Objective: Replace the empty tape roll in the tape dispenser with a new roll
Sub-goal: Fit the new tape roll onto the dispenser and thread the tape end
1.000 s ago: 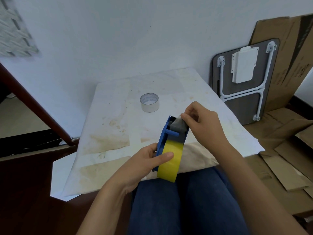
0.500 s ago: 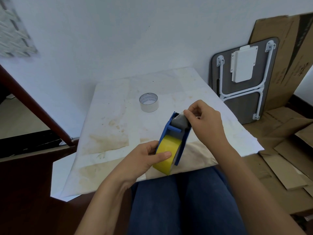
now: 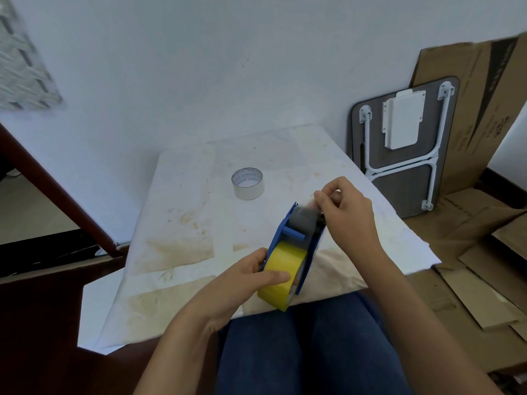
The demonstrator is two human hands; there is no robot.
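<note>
Fingers (image 3: 323, 198) of the right hand (image 3: 348, 215) pinch together on the loose end of the tape at the front of the tape dispenser (image 3: 296, 240), just above its grey roller; the strip itself is clear and blurred, so how far it reaches cannot be told. Fingers of the left hand (image 3: 242, 283) clamp the dispenser from the side, the thumb pressed flat on the new yellow roll (image 3: 282, 272) seated in the blue frame. The dispenser is held tilted in the air over the near edge of the bench (image 3: 182, 223), above the person's lap.

Farther back on the stained bench, well apart from the hands, stands the empty tape roll (image 3: 247, 183), upright on its rim. A folded table and flattened cardboard lean against the wall to the right.

Judging by this, the swap is mostly done: the old core is out and the new roll is mounted. What seems left is threading the tape end over the roller to the cutter.

Compared with a second ago, the dispenser has tipped more to the right and the right hand has lifted from the roller, drawing the tape end upward.
</note>
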